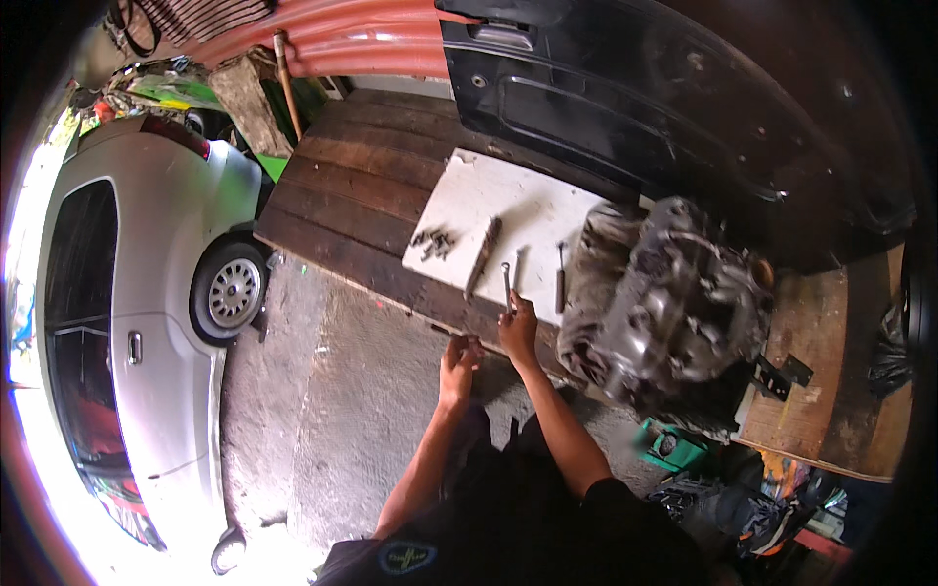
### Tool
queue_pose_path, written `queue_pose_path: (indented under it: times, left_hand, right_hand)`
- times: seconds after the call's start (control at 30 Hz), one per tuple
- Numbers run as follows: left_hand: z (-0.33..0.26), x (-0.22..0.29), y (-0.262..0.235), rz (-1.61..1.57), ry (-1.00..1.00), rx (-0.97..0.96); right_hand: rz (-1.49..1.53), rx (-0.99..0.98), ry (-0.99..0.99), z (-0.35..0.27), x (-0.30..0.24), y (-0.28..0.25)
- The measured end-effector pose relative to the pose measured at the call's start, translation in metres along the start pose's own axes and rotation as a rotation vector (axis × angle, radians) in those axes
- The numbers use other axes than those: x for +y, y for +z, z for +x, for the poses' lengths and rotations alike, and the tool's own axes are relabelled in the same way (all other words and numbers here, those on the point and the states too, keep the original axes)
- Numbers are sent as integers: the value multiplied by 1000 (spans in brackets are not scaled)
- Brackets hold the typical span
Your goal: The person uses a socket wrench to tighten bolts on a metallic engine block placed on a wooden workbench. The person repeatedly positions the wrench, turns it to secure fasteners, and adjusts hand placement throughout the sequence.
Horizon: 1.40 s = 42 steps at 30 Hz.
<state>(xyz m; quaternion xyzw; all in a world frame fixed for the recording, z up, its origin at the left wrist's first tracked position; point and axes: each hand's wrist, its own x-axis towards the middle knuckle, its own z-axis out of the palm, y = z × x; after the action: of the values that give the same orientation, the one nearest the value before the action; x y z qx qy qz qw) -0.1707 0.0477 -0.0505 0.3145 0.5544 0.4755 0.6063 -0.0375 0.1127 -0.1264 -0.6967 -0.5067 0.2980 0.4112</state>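
My right hand (518,329) is closed around the lower end of a slim metal wrench (506,277), which stands up over the front part of a white board (513,186). Close by, my left hand (457,369) is held just in front of the bench edge, fingers loosely bent and apart, with nothing visible in it. On the board lie a heap of small bolts (435,244), a long worn tool with a brown handle (485,254) and a thin screwdriver-like tool (560,281). A greasy metal engine or gearbox casing (674,308) rests to the right.
Dark planks form the wooden bench (342,186). A grimy cloth (586,293) lies beside the casing. Behind leans a black vehicle panel (586,98). A silver car (161,313) stands at left. A black bracket (777,378) and a green object (672,446) are at lower right.
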Motion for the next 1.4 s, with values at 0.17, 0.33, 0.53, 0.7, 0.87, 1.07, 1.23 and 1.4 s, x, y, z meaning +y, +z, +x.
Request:
queue_pose_path:
  times: [0.17, 0.33, 0.53, 0.7, 0.87, 1.07, 1.23, 1.4]
  left_hand:
    - [72, 0, -33, 109, 39, -93]
    - [122, 21, -33, 117, 40, -131]
    - [143, 37, -28, 145, 26, -180]
    - [134, 52, -17, 136, 20, -287]
    - [100, 68, 22, 151, -27, -469]
    - [34, 55, 81, 86, -31, -681]
    - [-16, 8, 123, 192, -165, -676]
    - [-65, 2, 167, -27, -476, -657]
  right_hand:
    - [-67, 153, 51, 45, 12, 54]
    - [-100, 244, -33, 73, 24, 72]
    - [20, 200, -32, 65, 4, 60]
    - [238, 106, 36, 17, -66, 0]
    - [321, 175, 57, -49, -98, -71]
    - [173, 358, -71, -123, -109, -165]
    - [375, 622, 53, -151, -79, -223]
    - [207, 534, 138, -152, -70, -259]
